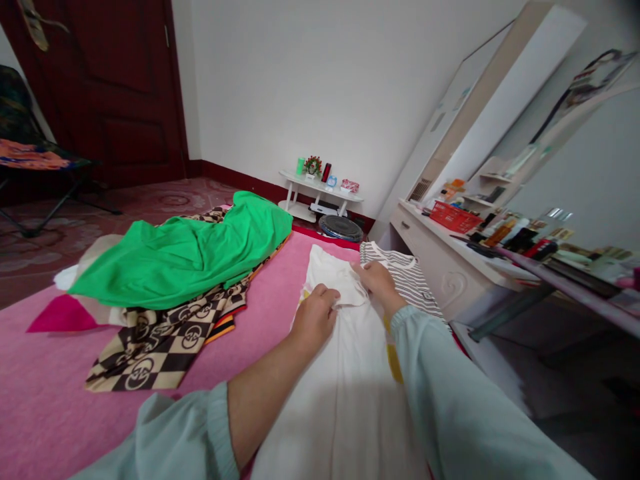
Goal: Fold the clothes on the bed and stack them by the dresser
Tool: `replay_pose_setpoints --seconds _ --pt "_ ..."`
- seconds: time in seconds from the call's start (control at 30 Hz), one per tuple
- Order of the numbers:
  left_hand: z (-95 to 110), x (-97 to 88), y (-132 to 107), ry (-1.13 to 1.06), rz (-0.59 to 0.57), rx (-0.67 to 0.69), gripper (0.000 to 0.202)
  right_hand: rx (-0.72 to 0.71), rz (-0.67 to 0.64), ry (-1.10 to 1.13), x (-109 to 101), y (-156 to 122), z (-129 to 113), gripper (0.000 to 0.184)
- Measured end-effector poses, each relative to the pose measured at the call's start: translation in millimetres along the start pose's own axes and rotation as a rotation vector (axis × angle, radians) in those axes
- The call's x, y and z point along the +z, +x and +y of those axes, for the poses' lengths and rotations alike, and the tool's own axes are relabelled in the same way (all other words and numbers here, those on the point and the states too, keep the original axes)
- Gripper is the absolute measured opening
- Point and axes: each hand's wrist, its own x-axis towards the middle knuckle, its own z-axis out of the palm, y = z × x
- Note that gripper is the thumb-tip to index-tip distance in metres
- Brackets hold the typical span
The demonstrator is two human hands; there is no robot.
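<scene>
A white garment (345, 387) with yellow patches lies spread on the pink bed cover (45, 400) in front of me. My left hand (314, 315) is closed, pinching a fold of the white cloth near its upper part. My right hand (377, 280) grips the same fold a little further up, fingers curled round the fabric. Both arms wear pale blue sleeves. A black-and-white striped garment (407, 273) lies just right of the white one, at the bed's edge.
A green garment (185, 250) lies heaped over a brown-and-cream checked cloth (165, 340) on the left. A white dresser (440, 267) with a red basket (455, 217) and bottles stands right. A small white table (320, 190) and a dark red door (110, 87) are beyond.
</scene>
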Motion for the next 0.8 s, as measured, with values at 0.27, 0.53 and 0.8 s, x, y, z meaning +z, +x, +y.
replay_pose_setpoints --seconds 0.27,0.53,0.8 --pt "3 -7.4 -1 0.155 0.005 -0.006 0.034 0.094 0.023 0.358 26 15 -16 0.017" --pt "10 -15.2 -4 0.406 -0.022 -0.043 0.024 0.083 -0.079 0.557 33 5 -18 0.025" --pt "12 -14.0 -6 0.42 0.007 -0.052 0.024 -0.136 -0.046 0.218 -4 -8 -10 0.033"
